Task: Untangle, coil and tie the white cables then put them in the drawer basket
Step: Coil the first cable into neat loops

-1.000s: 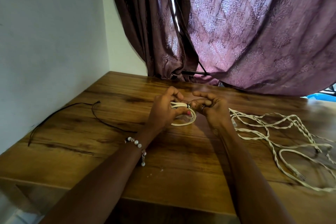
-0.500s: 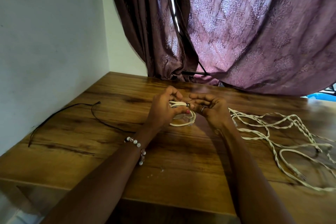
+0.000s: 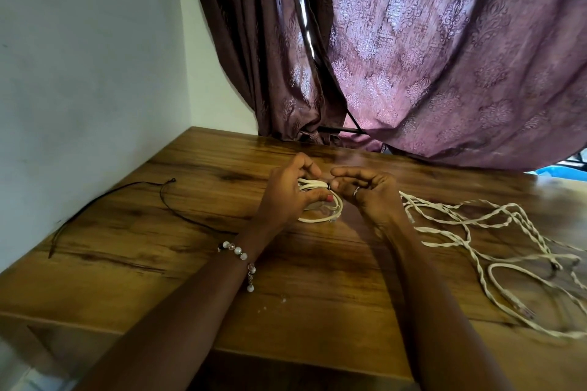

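A small coil of white cable [image 3: 320, 218] sits at the middle of the wooden table [image 3: 178, 267]. My left hand [image 3: 286, 197] grips the coil from the left, thumb across its front and fingers curled over the top strands. My right hand [image 3: 370, 194] pinches a small dark tie at the coil's top right edge with its fingertips. To the right lies a loose tangle of twisted white cables [image 3: 495, 241], spread towards the table's right edge. The drawer basket is out of view.
A thin black cord [image 3: 165, 203] trails across the table's left side by the white wall [image 3: 79, 73]. A purple patterned curtain [image 3: 428, 57] hangs down to the table's back edge. Something blue [image 3: 559, 175] shows at the far right behind the curtain.
Both hands stay on the coil with only small finger shifts at the tie. The loose cables have not moved.
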`<state>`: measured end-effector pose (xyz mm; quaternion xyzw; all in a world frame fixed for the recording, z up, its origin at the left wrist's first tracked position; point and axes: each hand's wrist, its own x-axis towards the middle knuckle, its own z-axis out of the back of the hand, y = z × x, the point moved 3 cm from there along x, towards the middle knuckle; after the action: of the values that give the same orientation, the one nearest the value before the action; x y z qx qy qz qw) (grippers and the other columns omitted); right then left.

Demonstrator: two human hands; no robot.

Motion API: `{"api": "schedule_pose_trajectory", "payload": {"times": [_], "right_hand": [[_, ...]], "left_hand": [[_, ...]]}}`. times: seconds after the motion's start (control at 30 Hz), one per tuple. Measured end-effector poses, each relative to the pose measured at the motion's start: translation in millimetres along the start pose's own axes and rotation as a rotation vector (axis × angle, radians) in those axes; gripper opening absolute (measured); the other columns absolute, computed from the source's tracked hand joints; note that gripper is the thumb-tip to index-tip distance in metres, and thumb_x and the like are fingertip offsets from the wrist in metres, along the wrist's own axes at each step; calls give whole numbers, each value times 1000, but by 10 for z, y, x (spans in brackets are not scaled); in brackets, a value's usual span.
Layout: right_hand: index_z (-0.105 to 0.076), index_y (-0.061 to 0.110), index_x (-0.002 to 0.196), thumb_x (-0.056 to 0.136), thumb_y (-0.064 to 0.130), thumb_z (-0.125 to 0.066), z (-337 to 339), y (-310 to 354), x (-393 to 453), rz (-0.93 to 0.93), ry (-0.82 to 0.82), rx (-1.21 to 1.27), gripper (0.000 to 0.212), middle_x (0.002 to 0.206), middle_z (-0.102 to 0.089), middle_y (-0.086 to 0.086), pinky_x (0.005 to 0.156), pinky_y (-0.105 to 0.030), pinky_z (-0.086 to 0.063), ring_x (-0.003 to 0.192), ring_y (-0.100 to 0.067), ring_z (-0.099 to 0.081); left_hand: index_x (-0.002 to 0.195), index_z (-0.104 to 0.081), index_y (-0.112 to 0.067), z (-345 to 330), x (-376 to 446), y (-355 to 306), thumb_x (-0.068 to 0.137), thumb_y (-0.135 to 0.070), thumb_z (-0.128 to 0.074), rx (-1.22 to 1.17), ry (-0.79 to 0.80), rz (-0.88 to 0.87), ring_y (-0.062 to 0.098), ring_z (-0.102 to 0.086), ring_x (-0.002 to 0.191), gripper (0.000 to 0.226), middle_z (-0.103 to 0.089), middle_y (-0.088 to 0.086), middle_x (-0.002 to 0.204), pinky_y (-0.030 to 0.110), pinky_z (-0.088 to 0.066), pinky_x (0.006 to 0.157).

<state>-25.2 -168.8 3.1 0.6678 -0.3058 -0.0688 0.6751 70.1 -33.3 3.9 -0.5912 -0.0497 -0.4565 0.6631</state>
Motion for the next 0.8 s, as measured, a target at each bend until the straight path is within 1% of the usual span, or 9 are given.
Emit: {"api": "schedule_pose_trajectory", "payload": {"times": [0.17, 0.27, 0.33, 0.4, 0.43, 0.53, 0.6, 0.73, 0.8], "right_hand": [[-70, 5, 99, 78, -4, -69, -33, -9, 3, 28, 7, -19, 24, 93, -72, -18, 72, -31, -57, 84, -26, -68], [-70, 6, 100, 75, 4, -71, -46, -25, -2, 12, -7, -2, 25, 94, -72, -20, 74, -34, -57, 83, -27, -68], [-70, 5, 100, 74, 6, -72, -54, -42, -2, -9, -29, 32, 26, 95, -72, -21, 76, -38, -57, 84, -30, -68], [-69, 2, 101, 78, 1, -70, -68, -58, 1, -22, -47, 57, 24, 97, -71, -24, 79, -42, -55, 88, -35, -67], [-68, 0, 102, 78, -1, -69, -74, -59, -1, -26, -57, 65, 24, 98, -70, -25, 79, -42, -55, 88, -36, -67], [-69, 2, 99, 75, 0, -70, -96, -45, -11, -29, -84, 83, 24, 98, -68, -28, 71, -35, -57, 84, -32, -65], [-69, 2, 99, 78, -2, -69, -107, -48, -7, -25, -90, 74, 22, 98, -68, -28, 69, -33, -57, 84, -32, -65], [-68, 1, 99, 80, -4, -68, -114, -62, -1, -15, -118, 69, 20, 100, -67, -31, 70, -34, -56, 84, -31, -66], [-68, 3, 98, 79, -3, -69, -124, -68, -7, -14, -118, 78, 20, 102, -65, -32, 74, -38, -56, 85, -32, -66]], "left_hand": [[86, -55, -15, 4, -2, -2, 59, -16, -89, 4, -16, -2, -6, -59, 62, 44, -62, -12, 71, 12, -43, 57], [86, -55, -15, 3, -8, -6, 59, -15, -89, 7, -21, -3, -5, -59, 62, 43, -62, -12, 71, 12, -44, 57], [86, -55, -16, 4, -7, -7, 59, -16, -89, 13, -32, -1, -3, -60, 62, 43, -63, -10, 72, 16, -46, 57], [85, -55, -17, 6, -5, -8, 59, -19, -89, 27, -41, 0, 0, -60, 63, 43, -64, -10, 72, 21, -48, 58], [85, -55, -18, 7, -5, -8, 59, -19, -89, 30, -42, 2, 0, -60, 63, 43, -64, -10, 72, 22, -48, 58], [85, -55, -17, 9, -5, -12, 59, -19, -89, 33, -47, 2, -2, -59, 62, 43, -62, -12, 71, 19, -47, 57], [84, -55, -17, 11, -6, -14, 59, -18, -89, 34, -49, 2, -3, -58, 62, 43, -62, -12, 70, 17, -46, 57], [83, -54, -18, 11, -7, -17, 59, -18, -89, 43, -55, 7, -3, -58, 62, 43, -62, -12, 70, 18, -46, 57], [84, -55, -18, 10, -10, -17, 59, -18, -89, 47, -60, 13, 0, -61, 64, 43, -63, -10, 71, 23, -49, 59]]}}
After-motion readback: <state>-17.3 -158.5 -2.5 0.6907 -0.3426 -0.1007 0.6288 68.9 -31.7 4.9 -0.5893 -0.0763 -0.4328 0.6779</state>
